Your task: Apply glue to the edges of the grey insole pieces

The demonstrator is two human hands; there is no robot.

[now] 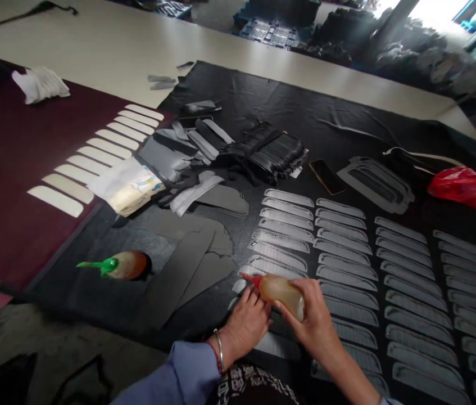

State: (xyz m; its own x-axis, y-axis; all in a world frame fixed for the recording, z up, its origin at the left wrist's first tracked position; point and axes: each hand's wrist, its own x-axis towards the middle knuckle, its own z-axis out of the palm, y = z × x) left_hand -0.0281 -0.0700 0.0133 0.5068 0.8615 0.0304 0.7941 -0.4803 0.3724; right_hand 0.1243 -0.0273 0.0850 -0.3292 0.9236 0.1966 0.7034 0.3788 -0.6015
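Observation:
My right hand (316,315) is wrapped around a squeeze bottle (282,293) of amber liquid. The bottle is tilted on its side, and its red nozzle points left above a column of grey strips. Just below the nozzle, my left hand (248,318) rests palm down with its fingers stretched over the strips; it grips nothing I can see. Rows of grey rounded strips (343,264) lie on the black sheet, several with a shiny line along the edge. The strips directly under my hands are partly hidden.
Another squeeze bottle with a green nozzle (126,264) lies at the left, near grey panels (187,264). Beyond are a black bundle (267,152), a phone (326,176), grey template-like pieces (376,183), a red bag (469,188) and cream strips (113,148) on maroon material.

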